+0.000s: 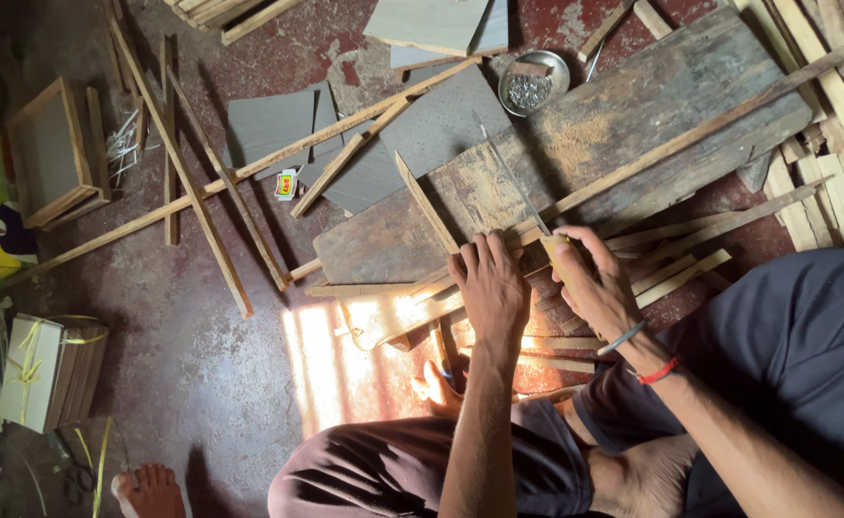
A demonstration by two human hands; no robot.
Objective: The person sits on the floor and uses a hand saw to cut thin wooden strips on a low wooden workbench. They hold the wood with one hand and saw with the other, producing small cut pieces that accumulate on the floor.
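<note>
Right hand (590,278) grips one saw (518,197) by its handle; left hand (489,283) presses flat, fingers spread, on one thin wood strip (676,144) lying across one worn plank (623,125), between both hands.

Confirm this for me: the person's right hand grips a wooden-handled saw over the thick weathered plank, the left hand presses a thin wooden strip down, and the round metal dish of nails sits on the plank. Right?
Not quite. In the head view the round metal dish of nails sits on the floor just beyond the thick weathered plank, not on it. The rest stands: right hand grips the wooden-handled saw, left hand presses the thin wooden strip.
</note>
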